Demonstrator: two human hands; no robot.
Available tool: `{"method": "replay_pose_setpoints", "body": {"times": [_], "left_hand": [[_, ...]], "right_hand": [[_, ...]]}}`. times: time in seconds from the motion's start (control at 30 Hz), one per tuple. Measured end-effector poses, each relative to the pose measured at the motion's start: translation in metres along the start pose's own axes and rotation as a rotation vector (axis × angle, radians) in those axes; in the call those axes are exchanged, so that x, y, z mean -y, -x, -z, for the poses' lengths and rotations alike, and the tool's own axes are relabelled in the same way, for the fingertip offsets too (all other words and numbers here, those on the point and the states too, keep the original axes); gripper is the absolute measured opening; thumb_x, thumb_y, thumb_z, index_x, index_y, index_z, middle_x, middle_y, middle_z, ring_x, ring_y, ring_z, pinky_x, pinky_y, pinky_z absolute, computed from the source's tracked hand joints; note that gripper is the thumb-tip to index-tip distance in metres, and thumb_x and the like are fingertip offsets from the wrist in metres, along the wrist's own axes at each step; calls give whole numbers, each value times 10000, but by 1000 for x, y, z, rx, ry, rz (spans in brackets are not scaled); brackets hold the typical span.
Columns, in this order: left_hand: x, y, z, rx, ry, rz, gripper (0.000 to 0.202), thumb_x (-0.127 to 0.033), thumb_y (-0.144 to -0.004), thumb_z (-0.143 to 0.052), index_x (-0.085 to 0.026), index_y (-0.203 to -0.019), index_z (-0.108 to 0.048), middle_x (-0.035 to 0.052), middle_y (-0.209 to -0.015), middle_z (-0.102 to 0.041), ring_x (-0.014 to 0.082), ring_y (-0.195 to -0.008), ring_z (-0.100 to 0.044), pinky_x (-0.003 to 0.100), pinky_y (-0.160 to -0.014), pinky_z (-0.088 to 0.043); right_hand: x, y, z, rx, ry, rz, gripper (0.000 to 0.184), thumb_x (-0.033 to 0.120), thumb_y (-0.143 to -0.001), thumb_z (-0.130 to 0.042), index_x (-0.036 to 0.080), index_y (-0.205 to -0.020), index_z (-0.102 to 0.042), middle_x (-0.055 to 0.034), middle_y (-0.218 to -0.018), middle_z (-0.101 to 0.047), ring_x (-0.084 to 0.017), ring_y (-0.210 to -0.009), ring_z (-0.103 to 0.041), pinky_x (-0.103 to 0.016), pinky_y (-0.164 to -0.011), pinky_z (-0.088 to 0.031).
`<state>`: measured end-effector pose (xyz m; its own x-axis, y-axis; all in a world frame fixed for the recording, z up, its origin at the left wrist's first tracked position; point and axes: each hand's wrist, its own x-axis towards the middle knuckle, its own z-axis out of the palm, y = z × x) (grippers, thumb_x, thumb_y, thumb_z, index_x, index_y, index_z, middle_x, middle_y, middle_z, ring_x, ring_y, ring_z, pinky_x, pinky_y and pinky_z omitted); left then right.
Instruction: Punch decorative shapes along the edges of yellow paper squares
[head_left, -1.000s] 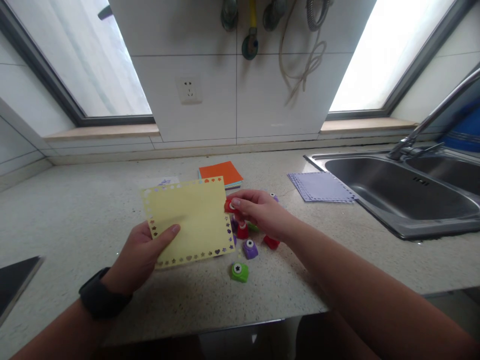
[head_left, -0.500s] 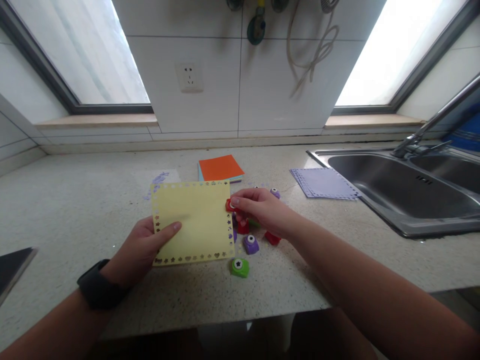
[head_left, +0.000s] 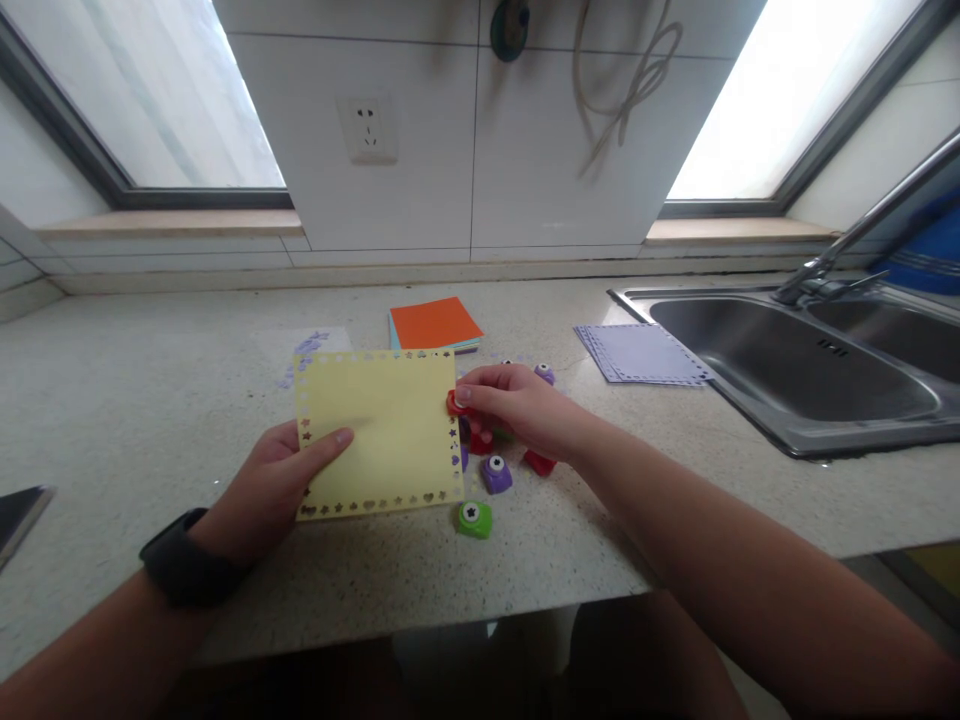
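Note:
My left hand (head_left: 289, 465) grips the left edge of a yellow sheet of paper (head_left: 382, 430), thumb on top and fingers beneath. Small cut-out shapes, stars and hearts among them, run along the sheet's borders. At its right edge my right hand (head_left: 510, 400) pinches a red craft punch (head_left: 456, 402), thumb over its top. Below that hand lie a purple punch (head_left: 496, 474), a green punch (head_left: 475, 519) and another red punch (head_left: 539, 462). More punches are partly hidden behind the fingers and the paper.
Orange paper (head_left: 436, 324) tops a stack at the back. Purple sheets with punched borders (head_left: 641, 354) lie right, beside the steel sink (head_left: 757, 440). Purple paper bits (head_left: 311, 343) are scattered back left. A dark flat object (head_left: 22, 515) is at the left edge.
The camera view has tilted down and shifted slightly. Both hands keep their holds on the paper and the red punch, which stays at the sheet's right edge.

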<state>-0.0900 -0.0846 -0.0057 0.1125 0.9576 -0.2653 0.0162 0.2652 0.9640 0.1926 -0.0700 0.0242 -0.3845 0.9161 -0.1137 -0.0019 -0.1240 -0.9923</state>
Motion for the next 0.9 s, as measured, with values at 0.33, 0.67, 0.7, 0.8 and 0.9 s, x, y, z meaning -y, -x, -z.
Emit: {"method": "replay_pose_setpoints", "body": {"times": [0.33, 0.67, 0.7, 0.8, 0.9], "left_hand": [[1, 0, 0, -6, 25, 25, 353, -414, -681, -847, -217, -967, -785, 99, -898, -813, 330, -732, -776, 437, -678, -658], [2, 1, 1, 19, 36, 24, 380, -405, -696, -854, -208, -1014, -789, 104, -922, -814, 322, -740, -779, 406, -655, -661], [2, 1, 2, 20, 34, 22, 388, -408, -699, -853, -204, -1022, -787, 105, -926, -814, 320, -743, -780, 399, -650, -661], [0, 2, 1, 28, 29, 23, 404, -398, -719, -845, -197, -1062, -771, 98, -961, -814, 310, -771, -783, 379, -654, -661], [-2, 4, -1, 43, 22, 40, 393, -363, -752, -829, -195, -1099, -752, 86, -1006, -813, 298, -818, -785, 367, -692, -663]], "right_hand": [[-1, 0, 0, 42, 29, -15, 198, 381, -878, -718, 190, -824, -730, -4, -640, -614, -106, -541, -545, -239, -502, -452], [-1, 1, 1, 97, 73, 2, 260, 434, -877, -729, 187, -798, -700, 11, -626, -586, -102, -538, -529, -237, -495, -409], [-1, 1, 2, 99, 77, 5, 267, 436, -878, -729, 187, -791, -691, 13, -625, -582, -102, -538, -528, -237, -498, -408], [-1, 1, 2, 101, 89, 2, 283, 445, -876, -728, 185, -781, -674, 17, -621, -577, -100, -532, -522, -238, -502, -408], [-1, 1, 1, 106, 81, -8, 281, 433, -879, -724, 176, -780, -666, 19, -620, -578, -94, -526, -516, -233, -502, -404]]}}
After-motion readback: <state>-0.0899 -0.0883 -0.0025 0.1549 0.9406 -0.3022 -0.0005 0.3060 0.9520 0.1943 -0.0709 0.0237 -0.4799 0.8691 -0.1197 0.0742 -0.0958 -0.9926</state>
